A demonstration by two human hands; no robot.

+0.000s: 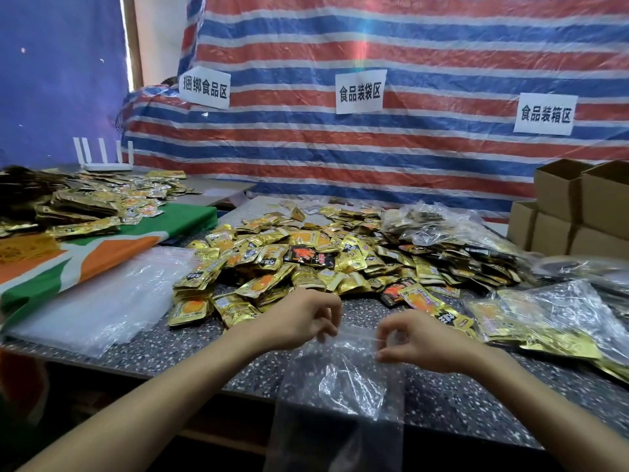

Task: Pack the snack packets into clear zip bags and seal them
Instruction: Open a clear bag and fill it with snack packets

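Two hands pinch a clear zip bag (343,376) by its top edge, left hand (301,320) and right hand (413,340) apart. Bag hangs over the near table edge (190,349); gold snack packets (289,260) piled just beyond.

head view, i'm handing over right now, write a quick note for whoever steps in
The left hand pinches the top left edge of an empty clear plastic zip bag; the right hand pinches its top right edge. The bag drapes over the front edge of the speckled dark table.
The pile of loose gold foil snack packets lies just behind the hands, the flat stack of spare clear bags to the left, the filled clear bags to the right.
Done: some bags filled.
Left: open, fill and seal this bag; most of the pile remains.
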